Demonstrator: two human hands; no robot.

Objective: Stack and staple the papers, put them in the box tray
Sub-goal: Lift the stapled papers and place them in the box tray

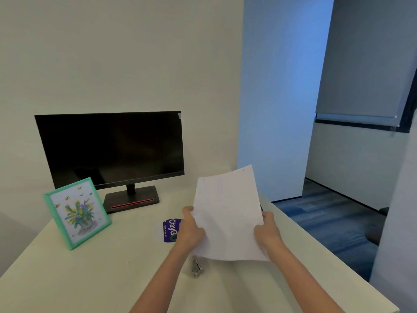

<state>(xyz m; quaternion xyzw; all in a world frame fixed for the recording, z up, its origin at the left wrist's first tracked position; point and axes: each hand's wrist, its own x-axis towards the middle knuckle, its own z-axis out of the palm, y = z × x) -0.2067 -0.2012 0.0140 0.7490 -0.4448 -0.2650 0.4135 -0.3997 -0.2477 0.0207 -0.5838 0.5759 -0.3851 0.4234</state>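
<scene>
- Nearest, just below the fingers and under the bottom edge of the sheets, a small metal stapler lies on the table, touched by neither hand.
- The left hand pinches the left edge of the papers, thumb on the near face and the other fingers curled behind.
- The right hand pinches the right edge in the same manner, thumb in front, the rest hidden behind the sheet.
- The papers are held upright in the air between the two sets of fingers, lifted off the table, tilted slightly, top corners leaning away.
- They look light and floppy: thin sheets that will bow if held by one edge only, and can slide against each other. A grip on both side edges near the lower half, as now, seems best for squaring them; a loose pinch would let the edges tap level on the table.
- For stapling, I judge one hand should keep a firm pinch near a top corner so the sheets do not shift.
- Just left of the left fingers a purple packet lies flat.
- Farther left stands a green picture frame, leaning back.
- Beyond the fingers, a dark monitor stands by the wall.
- No box tray is in view.
</scene>
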